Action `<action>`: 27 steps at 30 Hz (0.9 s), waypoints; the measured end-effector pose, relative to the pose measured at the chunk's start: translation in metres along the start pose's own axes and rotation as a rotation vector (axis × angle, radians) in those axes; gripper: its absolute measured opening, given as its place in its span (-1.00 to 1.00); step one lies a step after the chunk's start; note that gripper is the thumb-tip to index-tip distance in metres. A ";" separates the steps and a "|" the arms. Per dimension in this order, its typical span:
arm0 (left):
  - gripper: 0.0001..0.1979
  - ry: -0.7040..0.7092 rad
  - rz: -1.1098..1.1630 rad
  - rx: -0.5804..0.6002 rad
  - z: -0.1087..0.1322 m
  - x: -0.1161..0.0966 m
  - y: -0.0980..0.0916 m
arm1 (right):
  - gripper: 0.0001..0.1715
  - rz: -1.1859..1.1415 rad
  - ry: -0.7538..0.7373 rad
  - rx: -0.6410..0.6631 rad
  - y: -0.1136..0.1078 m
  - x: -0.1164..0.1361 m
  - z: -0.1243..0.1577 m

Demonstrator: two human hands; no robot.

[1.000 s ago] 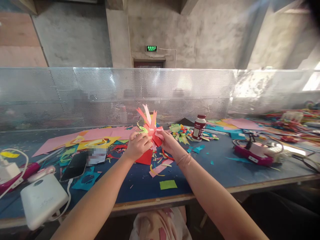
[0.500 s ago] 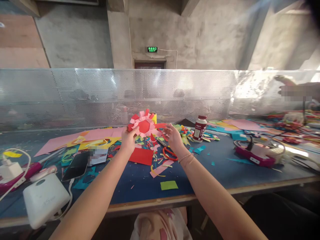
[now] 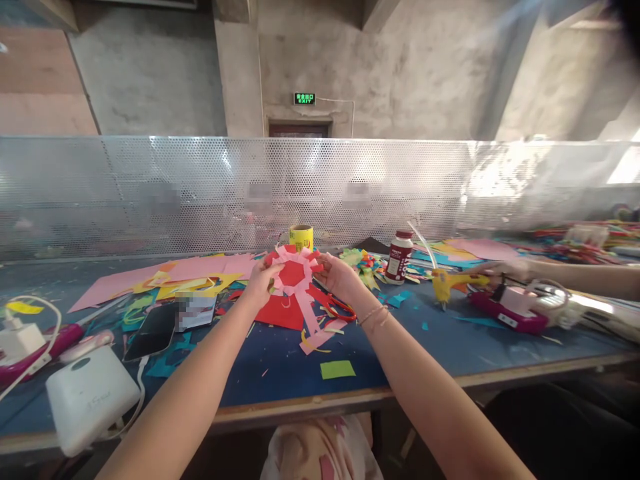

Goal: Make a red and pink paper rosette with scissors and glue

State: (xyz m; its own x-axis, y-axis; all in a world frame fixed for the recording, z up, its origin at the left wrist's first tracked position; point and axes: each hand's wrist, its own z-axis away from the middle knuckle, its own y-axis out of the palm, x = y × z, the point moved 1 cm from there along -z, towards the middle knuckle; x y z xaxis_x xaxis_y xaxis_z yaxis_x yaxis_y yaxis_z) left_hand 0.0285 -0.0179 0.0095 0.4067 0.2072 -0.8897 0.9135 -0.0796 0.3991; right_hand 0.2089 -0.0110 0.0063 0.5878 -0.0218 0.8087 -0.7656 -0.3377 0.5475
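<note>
Between my hands, above the table, is a red and pink paper flower [image 3: 291, 273] with cut, folded petals round a red middle. My left hand [image 3: 257, 281] pinches its left edge, thumb on the front. My right hand [image 3: 341, 276] has its fingers closed at the right-hand petals, partly hidden behind them. A pink paper strip [image 3: 308, 311] reaches down from the flower's lower edge; whether it is joined there I cannot tell. Below lie a red paper sheet [image 3: 273, 313] and red-handled scissors [image 3: 342, 309], partly covered by my right hand.
Behind the flower stands a yellow roll of tape [image 3: 301, 237]; a dark red bottle [image 3: 399, 259] is to its right. Another person's hand [image 3: 510, 268] holds a yellow glue gun [image 3: 453, 283] by a power strip [image 3: 525, 318]. A phone [image 3: 154, 331] and white charger box [image 3: 93, 400] lie left.
The paper flower has come lower and turned, and my right hand has moved left to its edge. At the right, the other person's hand has come down and now holds the yellow glue gun.
</note>
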 end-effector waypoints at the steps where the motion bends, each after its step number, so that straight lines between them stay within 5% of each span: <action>1: -0.63 0.012 -0.023 -0.014 -0.001 0.001 -0.001 | -0.89 0.007 -0.013 0.004 0.001 -0.001 0.000; 17: -0.57 0.044 -0.195 0.025 -0.004 0.003 -0.007 | -0.88 0.095 -0.039 -0.020 -0.004 0.002 0.000; 27: -0.62 0.094 -0.198 0.232 0.003 -0.005 0.000 | -0.87 0.273 0.181 0.143 -0.002 0.023 0.015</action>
State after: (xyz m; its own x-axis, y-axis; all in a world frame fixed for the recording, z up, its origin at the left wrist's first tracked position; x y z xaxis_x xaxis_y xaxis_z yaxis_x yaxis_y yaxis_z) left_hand 0.0269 -0.0221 0.0131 0.2279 0.3291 -0.9164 0.9574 -0.2473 0.1493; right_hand 0.2279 -0.0252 0.0205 0.3007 0.0332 0.9531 -0.8363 -0.4712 0.2803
